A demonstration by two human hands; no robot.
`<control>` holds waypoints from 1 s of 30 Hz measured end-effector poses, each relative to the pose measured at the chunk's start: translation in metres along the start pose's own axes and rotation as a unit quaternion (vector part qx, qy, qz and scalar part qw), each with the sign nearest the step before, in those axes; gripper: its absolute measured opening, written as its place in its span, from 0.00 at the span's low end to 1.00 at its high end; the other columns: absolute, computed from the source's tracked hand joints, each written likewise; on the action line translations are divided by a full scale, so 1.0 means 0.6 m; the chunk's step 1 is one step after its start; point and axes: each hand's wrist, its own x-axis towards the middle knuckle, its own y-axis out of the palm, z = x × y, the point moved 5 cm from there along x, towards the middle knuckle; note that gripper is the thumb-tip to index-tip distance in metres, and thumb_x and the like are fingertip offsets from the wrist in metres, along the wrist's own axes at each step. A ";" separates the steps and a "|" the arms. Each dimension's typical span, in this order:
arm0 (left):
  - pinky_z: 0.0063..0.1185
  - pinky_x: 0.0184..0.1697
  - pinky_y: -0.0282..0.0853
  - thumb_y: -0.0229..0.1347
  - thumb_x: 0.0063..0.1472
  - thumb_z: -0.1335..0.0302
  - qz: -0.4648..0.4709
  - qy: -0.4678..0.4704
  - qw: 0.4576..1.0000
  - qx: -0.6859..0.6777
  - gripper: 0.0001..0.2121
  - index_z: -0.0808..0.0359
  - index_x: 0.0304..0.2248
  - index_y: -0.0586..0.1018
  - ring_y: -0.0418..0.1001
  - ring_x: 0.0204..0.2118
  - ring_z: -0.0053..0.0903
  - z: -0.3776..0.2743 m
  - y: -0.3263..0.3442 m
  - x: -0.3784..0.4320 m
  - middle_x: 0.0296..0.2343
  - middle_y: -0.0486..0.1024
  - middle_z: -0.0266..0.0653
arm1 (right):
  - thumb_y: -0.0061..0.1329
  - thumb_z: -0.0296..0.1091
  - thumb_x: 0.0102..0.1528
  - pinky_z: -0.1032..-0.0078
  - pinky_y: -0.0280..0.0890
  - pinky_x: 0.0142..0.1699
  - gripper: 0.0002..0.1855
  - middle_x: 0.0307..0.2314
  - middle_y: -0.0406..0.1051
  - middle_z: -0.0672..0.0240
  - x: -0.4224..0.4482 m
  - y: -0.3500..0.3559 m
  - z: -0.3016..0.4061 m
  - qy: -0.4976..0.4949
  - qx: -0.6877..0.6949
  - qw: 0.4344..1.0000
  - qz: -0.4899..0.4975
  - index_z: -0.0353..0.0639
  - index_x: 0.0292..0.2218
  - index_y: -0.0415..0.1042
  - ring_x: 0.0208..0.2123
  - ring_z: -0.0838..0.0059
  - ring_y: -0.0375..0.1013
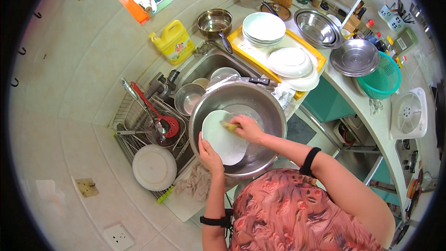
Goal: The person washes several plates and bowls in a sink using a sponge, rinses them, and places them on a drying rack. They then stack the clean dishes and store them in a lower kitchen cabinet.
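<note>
My left hand (211,156) grips the rim of a white plate (224,143), which is tilted inside a large stainless steel basin (268,111). In my right hand (249,129) is a yellowish sponge or cloth (230,126), pressed against or held just over the plate's face. Soapy-looking water (249,111) lies in the bottom of the basin behind the plate. The basin rests over the front of a steel sink (198,63). Bowls (224,73) and a metal pot (190,98) sit in the sink beyond its rim.
A knife (258,81) lies at the basin's far rim. To the left, a wire dish rack (120,115) holds a red slotted spatula (170,127) and a white plate (154,167). Stacked bowls (264,26) and plates (291,62) stand on a yellow-edged tray (318,55). A yellow jug (176,43) stands behind the sink.
</note>
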 end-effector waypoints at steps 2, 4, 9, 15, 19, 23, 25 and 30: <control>0.24 0.50 0.64 0.36 0.69 0.67 0.011 -0.018 1.000 -0.015 0.20 0.71 0.53 0.67 0.70 0.48 0.31 0.012 -0.001 -0.003 0.48 0.70 0.46 | 0.48 0.24 0.46 0.70 0.66 0.43 0.08 0.33 0.68 0.63 0.027 0.005 0.056 -0.126 -0.002 0.992 -0.022 0.43 0.31 0.71 0.40 0.61 0.68; 0.24 0.50 0.64 0.36 0.69 0.67 0.023 -0.023 0.999 -0.026 0.20 0.71 0.53 0.67 0.70 0.47 0.30 0.017 0.000 0.000 0.48 0.70 0.46 | 0.48 0.26 0.45 0.72 0.66 0.43 0.07 0.32 0.67 0.66 0.066 0.002 0.101 -0.284 -0.047 0.958 -0.015 0.45 0.30 0.71 0.40 0.65 0.68; 0.23 0.50 0.64 0.36 0.69 0.67 0.022 -0.032 0.999 -0.019 0.20 0.72 0.53 0.66 0.70 0.47 0.28 0.012 -0.007 -0.002 0.48 0.70 0.45 | 0.46 0.33 0.47 0.73 0.66 0.43 0.05 0.32 0.65 0.72 0.074 0.026 0.037 -0.366 -0.260 0.891 0.062 0.49 0.29 0.72 0.40 0.71 0.65; 0.21 0.50 0.63 0.36 0.69 0.68 -0.032 -0.035 0.997 -0.062 0.19 0.71 0.53 0.66 0.69 0.47 0.26 0.009 0.011 -0.009 0.48 0.69 0.43 | 0.48 0.32 0.47 0.68 0.67 0.41 0.07 0.31 0.67 0.65 -0.025 0.018 -0.062 -0.046 -0.212 0.974 0.061 0.49 0.31 0.74 0.37 0.63 0.68; 0.21 0.51 0.63 0.36 0.69 0.69 -0.042 -0.027 0.994 -0.093 0.19 0.71 0.53 0.67 0.69 0.47 0.25 0.018 0.022 -0.006 0.49 0.69 0.42 | 0.50 0.28 0.45 0.65 0.67 0.41 0.09 0.29 0.69 0.60 -0.072 0.048 -0.039 0.004 -0.122 0.989 0.088 0.47 0.32 0.75 0.35 0.59 0.71; 0.21 0.52 0.62 0.36 0.69 0.69 -0.016 -0.036 0.993 -0.111 0.19 0.71 0.53 0.66 0.68 0.48 0.25 0.033 0.027 0.004 0.49 0.68 0.42 | 0.50 0.27 0.45 0.63 0.66 0.41 0.09 0.29 0.70 0.59 -0.083 0.053 -0.023 0.021 0.013 0.992 0.127 0.45 0.31 0.75 0.34 0.57 0.72; 0.21 0.52 0.61 0.36 0.69 0.69 -0.014 -0.057 0.991 -0.122 0.19 0.71 0.54 0.65 0.67 0.49 0.25 0.038 0.024 0.004 0.50 0.68 0.42 | 0.48 0.27 0.47 0.63 0.67 0.41 0.08 0.31 0.68 0.60 -0.063 0.027 -0.032 0.011 -0.054 0.991 0.125 0.44 0.32 0.72 0.37 0.58 0.70; 0.22 0.53 0.61 0.37 0.69 0.67 -0.085 -0.184 0.965 -0.165 0.20 0.73 0.53 0.65 0.67 0.49 0.27 0.104 0.015 -0.002 0.49 0.68 0.42 | 0.47 0.27 0.47 0.70 0.68 0.38 0.11 0.33 0.66 0.62 -0.034 -0.075 -0.053 -0.025 -0.328 0.944 -0.040 0.41 0.35 0.66 0.39 0.61 0.67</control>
